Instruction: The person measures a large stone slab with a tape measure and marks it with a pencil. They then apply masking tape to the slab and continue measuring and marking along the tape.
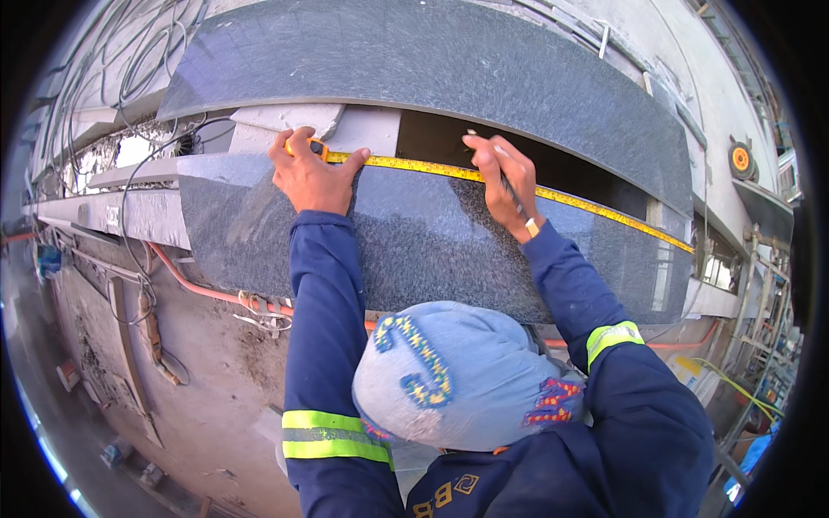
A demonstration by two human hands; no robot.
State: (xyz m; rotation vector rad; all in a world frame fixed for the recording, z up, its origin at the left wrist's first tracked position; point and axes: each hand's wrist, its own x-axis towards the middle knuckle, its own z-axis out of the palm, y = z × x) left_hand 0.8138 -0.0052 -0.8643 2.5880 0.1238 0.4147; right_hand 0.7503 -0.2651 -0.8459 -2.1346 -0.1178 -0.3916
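From afar I see the left hand (pixel 313 171) gripping the orange tape case (pixel 319 148); rightward of it, the yellow blade (pixel 423 165) lies along the dark slab (pixel 423 246); the right hand (pixel 508 183) grips a pencil-like stick (pixel 519 205). Probably measuring; marking next needs a steady blade.

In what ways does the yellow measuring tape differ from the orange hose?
The yellow measuring tape is flat with dark markings; the orange hose looks round and plain. The tape lies along the far edge of the near slab, whereas the hose runs beyond its near edge. Both are long and narrow.
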